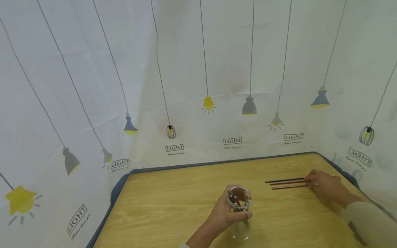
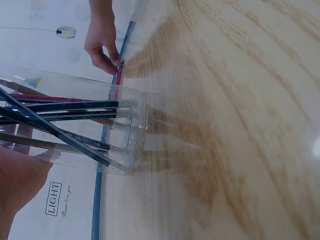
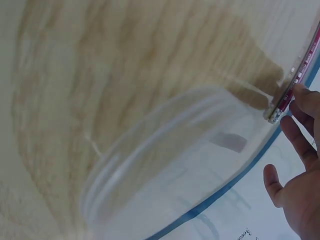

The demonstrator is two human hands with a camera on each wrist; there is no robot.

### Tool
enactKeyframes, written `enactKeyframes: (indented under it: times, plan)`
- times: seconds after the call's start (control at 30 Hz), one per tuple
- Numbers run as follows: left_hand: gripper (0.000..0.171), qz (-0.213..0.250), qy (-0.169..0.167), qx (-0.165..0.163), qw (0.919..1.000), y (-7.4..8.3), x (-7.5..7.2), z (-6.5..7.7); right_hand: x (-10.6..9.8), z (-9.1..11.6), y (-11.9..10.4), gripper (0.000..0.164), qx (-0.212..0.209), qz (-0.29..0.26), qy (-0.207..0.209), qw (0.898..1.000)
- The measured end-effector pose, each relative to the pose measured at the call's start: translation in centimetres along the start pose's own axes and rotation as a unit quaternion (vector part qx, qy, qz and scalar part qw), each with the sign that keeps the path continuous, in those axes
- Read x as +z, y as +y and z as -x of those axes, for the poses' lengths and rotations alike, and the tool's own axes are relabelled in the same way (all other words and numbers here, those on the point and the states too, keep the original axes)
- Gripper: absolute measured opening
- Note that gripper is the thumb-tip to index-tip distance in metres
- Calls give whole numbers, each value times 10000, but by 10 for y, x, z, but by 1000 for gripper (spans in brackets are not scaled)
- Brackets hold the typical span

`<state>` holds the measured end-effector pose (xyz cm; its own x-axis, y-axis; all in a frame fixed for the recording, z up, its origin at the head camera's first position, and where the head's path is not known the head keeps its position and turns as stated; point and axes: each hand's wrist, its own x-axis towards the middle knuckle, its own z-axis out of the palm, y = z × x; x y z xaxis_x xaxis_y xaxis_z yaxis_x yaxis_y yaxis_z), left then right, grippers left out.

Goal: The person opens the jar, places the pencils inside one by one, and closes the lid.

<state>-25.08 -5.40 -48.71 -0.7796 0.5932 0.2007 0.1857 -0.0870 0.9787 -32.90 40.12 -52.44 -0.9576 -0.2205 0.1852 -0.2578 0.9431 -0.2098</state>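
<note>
My left hand (image 1: 221, 216) grips a clear jar (image 1: 240, 236) round its upper part, the thumb across the front. Several pencils (image 2: 75, 106), mostly dark, stand at a slant inside, their eraser ends down at the jar's bottom in the left wrist view. To the right on the table lie a black pencil (image 1: 280, 180) and two reddish pencils (image 1: 286, 187), roughly side by side and pointing left. My right hand (image 1: 327, 186) is at their right ends, thumb and fingertips pinching a red pencil (image 3: 300, 75) near its eraser end in the right wrist view.
The wood-patterned tabletop (image 1: 173, 196) has a dark blue edge (image 1: 217, 162). Behind and beside it hangs a white sheet (image 1: 192, 69) printed with lamps and the word LIGHT. A blurred, pale, see-through curved shape (image 3: 165, 130) crosses the right wrist view.
</note>
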Motion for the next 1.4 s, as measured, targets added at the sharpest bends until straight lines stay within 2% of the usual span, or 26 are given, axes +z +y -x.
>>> enactKeyframes:
  times: [0.23, 0.7, 1.1, 1.4]
  plan:
    - [67, 103, 6, -8, 9999, 1, 1, 1, 1, 0, -2, 13, -119, 164, -102, 9997]
    - [67, 19, -14, 65, 10000, -2, 0, 0, 4, 0, -8, 13, -157, 213, 100, 9996]
    - [67, 32, 48, 4, 10000, -4, 0, 0, 11, 1, -9, 13, 0, 167, 180, 9997]
    - [67, 42, 6, 42, 10000, -2, -1, 1, 16, -1, -4, 11, -130, 224, 346, 9991]
